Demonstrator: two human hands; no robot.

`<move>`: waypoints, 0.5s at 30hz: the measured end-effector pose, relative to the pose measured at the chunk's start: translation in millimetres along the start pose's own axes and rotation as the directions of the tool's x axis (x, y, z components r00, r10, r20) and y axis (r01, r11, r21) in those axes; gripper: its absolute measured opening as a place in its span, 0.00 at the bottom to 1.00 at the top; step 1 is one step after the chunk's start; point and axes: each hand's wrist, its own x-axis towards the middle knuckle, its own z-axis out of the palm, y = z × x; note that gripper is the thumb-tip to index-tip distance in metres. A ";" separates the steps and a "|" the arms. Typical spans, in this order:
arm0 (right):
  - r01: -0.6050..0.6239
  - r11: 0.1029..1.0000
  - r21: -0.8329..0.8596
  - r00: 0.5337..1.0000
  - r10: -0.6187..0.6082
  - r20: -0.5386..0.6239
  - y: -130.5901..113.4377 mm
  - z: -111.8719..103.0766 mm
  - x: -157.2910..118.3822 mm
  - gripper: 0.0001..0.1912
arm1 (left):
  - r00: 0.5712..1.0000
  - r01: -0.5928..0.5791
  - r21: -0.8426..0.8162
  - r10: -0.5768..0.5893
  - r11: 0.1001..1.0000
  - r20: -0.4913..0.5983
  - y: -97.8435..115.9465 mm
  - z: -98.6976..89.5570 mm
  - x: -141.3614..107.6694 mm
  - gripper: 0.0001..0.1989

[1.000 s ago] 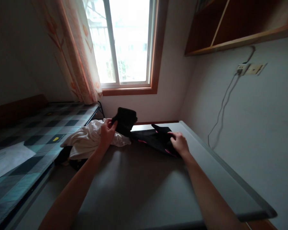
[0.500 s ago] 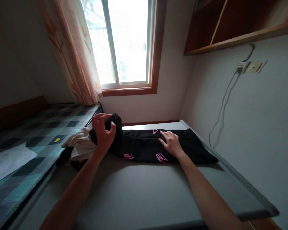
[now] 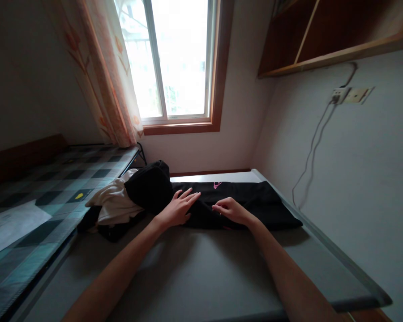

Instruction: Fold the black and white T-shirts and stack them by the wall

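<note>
A long black garment (image 3: 265, 208) with pink lettering lies flat across the grey tabletop. My left hand (image 3: 179, 208) rests over its left part, fingers stretched out and the palm turned down. Close by on the right, my right hand (image 3: 231, 210) has its fingers curled together in a pinch at the cloth, which looks creased between the two hands. To the left of my left hand sits a bunched black cloth (image 3: 149, 185); whether it is part of the same garment I cannot tell. A crumpled whitish garment (image 3: 117, 199) lies against it.
A checked mattress (image 3: 97, 176) with a white paper sheet (image 3: 13, 226) borders the table on the left. At the back are a window (image 3: 181, 58) and a curtain (image 3: 104, 80). On the right, a cable (image 3: 309, 156) hangs from a wall socket (image 3: 339, 95) below a wooden shelf (image 3: 322, 56).
My left hand has come off the bunched black cloth and moved right onto the flat garment. My right hand has moved slightly nearer and curled its fingers. The near pink letters are now mostly covered.
</note>
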 end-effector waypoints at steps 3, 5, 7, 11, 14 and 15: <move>-0.056 0.995 -0.084 0.996 0.050 -0.068 2.4 6.0 2.1 0.20 | 0.999 0.045 0.002 -0.045 0.999 0.026 4.6 1.3 0.4 0.37; -0.103 0.951 -0.293 0.980 0.046 -0.193 9.6 8.0 3.0 0.17 | 0.999 0.045 0.007 -0.045 0.999 0.028 8.2 -2.2 1.4 0.29; -0.153 0.860 -0.487 0.964 0.020 -0.266 18.3 9.0 3.9 0.18 | 0.999 0.004 -0.003 -0.004 1.000 0.040 12.3 -7.3 2.5 0.19; -0.250 0.841 -0.479 0.918 0.049 -0.393 31.5 11.5 8.8 0.17 | 0.986 -0.097 -0.065 0.105 0.993 0.133 21.2 -16.7 4.3 0.07; -0.277 0.888 -0.368 0.862 0.060 -0.503 35.1 11.1 15.4 0.16 | 0.978 -0.124 -0.091 0.137 0.988 0.158 24.4 -24.9 4.6 0.09; -0.279 0.894 -0.351 0.850 0.060 -0.523 35.9 9.0 17.4 0.16 | 0.980 -0.120 -0.087 0.132 0.989 0.147 23.8 -28.9 4.4 0.11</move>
